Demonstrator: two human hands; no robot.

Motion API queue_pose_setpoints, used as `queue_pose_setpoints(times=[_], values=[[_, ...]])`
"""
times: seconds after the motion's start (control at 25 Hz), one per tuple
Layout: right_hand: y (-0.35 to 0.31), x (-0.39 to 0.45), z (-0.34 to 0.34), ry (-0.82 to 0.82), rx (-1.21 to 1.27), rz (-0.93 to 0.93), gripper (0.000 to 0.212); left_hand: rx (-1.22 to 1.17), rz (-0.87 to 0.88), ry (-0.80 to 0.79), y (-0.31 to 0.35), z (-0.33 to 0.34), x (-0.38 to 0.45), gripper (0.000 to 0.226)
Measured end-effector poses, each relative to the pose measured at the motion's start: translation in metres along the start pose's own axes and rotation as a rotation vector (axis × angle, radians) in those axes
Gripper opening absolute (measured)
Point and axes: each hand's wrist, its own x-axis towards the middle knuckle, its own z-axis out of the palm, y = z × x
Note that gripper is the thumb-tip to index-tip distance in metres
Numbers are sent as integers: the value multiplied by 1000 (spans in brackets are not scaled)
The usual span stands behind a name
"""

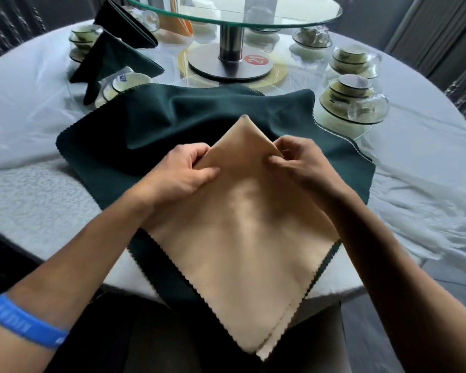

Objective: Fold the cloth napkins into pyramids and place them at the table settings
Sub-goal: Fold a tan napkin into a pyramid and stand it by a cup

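Note:
A beige cloth napkin [242, 238] lies as a diamond on a stack of dark green napkins [172, 114] at the table's near edge; its near corner hangs over the edge. My left hand [183, 170] pinches the beige napkin's upper left edge. My right hand [299, 160] pinches its upper right edge. Between them the far corner stands up in a point. Two folded dark green napkins [113, 57] stand at the far left among the settings.
A round table with a white tablecloth [24, 184] carries wrapped bowl-and-cup settings at left [121, 84] and right [353, 103]. A glass turntable [232, 9] on a steel post [230, 41] stands in the middle. Curtains surround the table.

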Motion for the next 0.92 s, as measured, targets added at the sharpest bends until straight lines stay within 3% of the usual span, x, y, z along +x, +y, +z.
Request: queue_pose_setpoints(times=[0.12,0.24,0.6,0.76,0.92], values=[[1,16,-14,-58,-41,51,18,-78,-142,-84,-8,-19,24,7],[16,9,-36,-280,-244,140,25,-77,-194,-254,-19,-33,23,9],[32,1,-48,-352,10,193,10,-167,-158,-171,-19,-29,10,15],[25,-26,-50,-238,180,118,11,-144,-55,-154,-4,-33,-6,14],[33,-83,-49,-221,232,-108,15,31,255,-126,-6,-37,-49,10]])
